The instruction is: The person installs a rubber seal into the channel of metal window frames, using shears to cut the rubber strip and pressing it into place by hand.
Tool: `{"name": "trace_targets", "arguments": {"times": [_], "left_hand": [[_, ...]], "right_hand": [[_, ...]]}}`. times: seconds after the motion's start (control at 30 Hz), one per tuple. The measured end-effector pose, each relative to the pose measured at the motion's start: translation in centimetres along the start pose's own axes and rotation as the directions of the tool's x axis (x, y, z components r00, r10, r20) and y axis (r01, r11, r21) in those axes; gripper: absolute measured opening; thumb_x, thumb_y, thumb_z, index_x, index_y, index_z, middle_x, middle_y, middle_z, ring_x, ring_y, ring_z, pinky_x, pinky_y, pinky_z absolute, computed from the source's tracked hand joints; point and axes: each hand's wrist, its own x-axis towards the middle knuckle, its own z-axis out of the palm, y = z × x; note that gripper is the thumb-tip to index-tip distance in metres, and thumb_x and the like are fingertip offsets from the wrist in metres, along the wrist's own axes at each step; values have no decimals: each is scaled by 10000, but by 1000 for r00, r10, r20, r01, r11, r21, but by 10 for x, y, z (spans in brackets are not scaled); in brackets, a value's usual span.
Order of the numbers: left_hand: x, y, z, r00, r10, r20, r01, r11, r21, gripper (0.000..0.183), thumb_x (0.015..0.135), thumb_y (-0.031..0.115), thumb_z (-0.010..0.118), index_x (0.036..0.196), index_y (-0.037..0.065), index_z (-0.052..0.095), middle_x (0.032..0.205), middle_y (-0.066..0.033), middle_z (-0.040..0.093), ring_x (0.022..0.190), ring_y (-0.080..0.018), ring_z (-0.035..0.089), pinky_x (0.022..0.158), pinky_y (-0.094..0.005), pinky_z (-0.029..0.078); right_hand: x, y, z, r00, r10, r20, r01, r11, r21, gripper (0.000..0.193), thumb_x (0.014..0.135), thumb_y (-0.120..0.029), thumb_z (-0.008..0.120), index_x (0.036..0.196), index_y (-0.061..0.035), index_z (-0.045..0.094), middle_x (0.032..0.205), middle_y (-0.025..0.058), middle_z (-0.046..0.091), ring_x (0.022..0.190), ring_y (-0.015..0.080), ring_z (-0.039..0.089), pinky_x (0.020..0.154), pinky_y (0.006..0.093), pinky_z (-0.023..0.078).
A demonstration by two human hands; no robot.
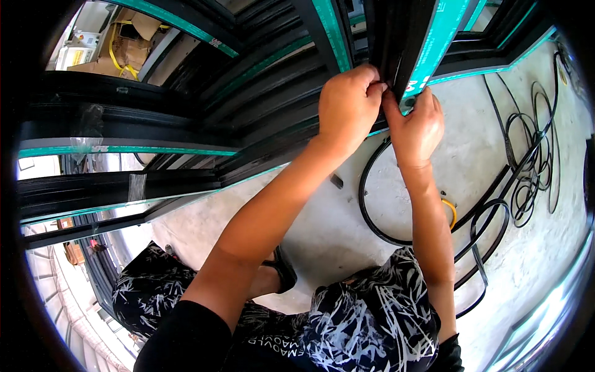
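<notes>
Both my hands are at the lower end of an upright dark metal frame bar [427, 53] faced with green printed film. My left hand [348, 108] is closed, its thumb and forefinger pinched at the bar's left edge. What sits between those fingertips is too small and hidden to make out. Close beside it, my right hand [416, 131] wraps round the bar's end, thumb on the left side and fingers on the green face. The two thumbs almost meet. A dark groove runs up the bar just above them.
Several dark frames with green film [130, 149] stand stacked to the left, clear tape [136, 187] on some. Black strips or hoses [527, 155] lie coiled on the concrete floor [334, 229] at right, near a yellow loop [452, 214]. A cardboard box [127, 46] shows behind the frames.
</notes>
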Motion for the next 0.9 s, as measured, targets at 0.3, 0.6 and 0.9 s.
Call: {"name": "trace_targets", "arguments": {"times": [0.3, 0.6, 0.9], "left_hand": [[6, 23, -20, 996, -28, -82, 20, 995, -95, 133, 858, 64, 733, 937, -31, 685, 829, -123, 721, 723, -141, 694, 667, -283, 543], [11, 21, -21, 997, -71, -35, 62, 978, -199, 141, 857, 74, 738, 916, -43, 685, 790, -105, 708, 707, -125, 664, 665, -279, 532], [11, -4, -28, 974, -54, 222, 153, 876, -457, 167, 955, 55, 639, 1098, -33, 642, 994, -53, 699, 897, -118, 667, 809, -273, 543]], "right_hand": [[11, -16, -13, 999, -33, -38, 35, 999, 29, 340, 727, -233, 801, 830, -27, 551, 764, 152, 601, 740, 376, 586, 637, 474, 484], [18, -18, -11, 995, -61, -80, 65, 997, 45, 327, 722, -216, 798, 797, -37, 535, 727, 138, 584, 723, 371, 575, 627, 472, 474], [28, -24, -20, 997, -69, -46, 69, 997, 15, 330, 736, -231, 799, 776, -37, 535, 735, 137, 597, 714, 362, 588, 625, 458, 478]]}}
